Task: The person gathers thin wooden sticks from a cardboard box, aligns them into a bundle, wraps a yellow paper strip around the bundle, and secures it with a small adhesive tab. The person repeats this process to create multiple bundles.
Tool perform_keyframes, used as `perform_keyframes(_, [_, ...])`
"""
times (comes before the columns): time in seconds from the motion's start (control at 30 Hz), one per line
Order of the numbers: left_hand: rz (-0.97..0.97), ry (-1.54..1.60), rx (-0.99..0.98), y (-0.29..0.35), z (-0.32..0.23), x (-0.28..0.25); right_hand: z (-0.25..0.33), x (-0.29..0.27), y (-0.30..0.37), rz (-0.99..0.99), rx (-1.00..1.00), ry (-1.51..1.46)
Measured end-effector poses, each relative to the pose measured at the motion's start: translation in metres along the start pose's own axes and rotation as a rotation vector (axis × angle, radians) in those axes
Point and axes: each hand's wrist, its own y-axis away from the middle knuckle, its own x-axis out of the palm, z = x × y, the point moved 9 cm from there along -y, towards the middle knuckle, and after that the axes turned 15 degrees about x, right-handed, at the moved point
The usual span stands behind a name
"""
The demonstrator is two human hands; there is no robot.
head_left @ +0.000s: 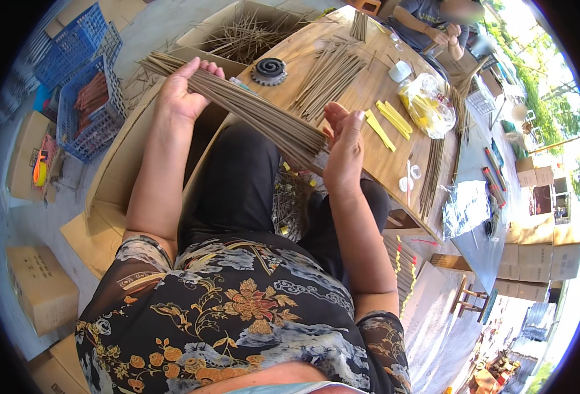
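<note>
A thick bundle of thin brown incense sticks (257, 113) slants above my lap, from upper left down to the right. My left hand (183, 92) is closed around its upper-left part, thumb on the near side. At the lower-right end of the bundle, my right hand (346, 146) stands upright with its palm facing the stick ends and its fingers stretched out; whether it touches them I cannot tell. Past the bundle, loose incense sticks (329, 73) lie on the wooden table (290, 49), beside a dark spiral coil (269, 71) and some yellow strips (394, 119).
A cardboard box of sticks (247, 33) stands beyond my left hand, an open carton (122, 157) beside my left leg. Blue crates (92, 108) stand at far left. On the table sit a clear bag (428, 105) and a white cup (400, 71). Another person (428, 26) sits across the table.
</note>
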Motion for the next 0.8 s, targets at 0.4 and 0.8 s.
perform_keyframes(0.4, [0.477,-0.214,0.054,0.033,0.048,0.082,0.061,-0.035,0.028,-0.128,-0.436,0.665])
perform_keyframes(0.8, [1.257,-0.381,0.209,0.158,0.186,0.227,0.056,-0.083,-0.065,-0.190,-0.364,0.246])
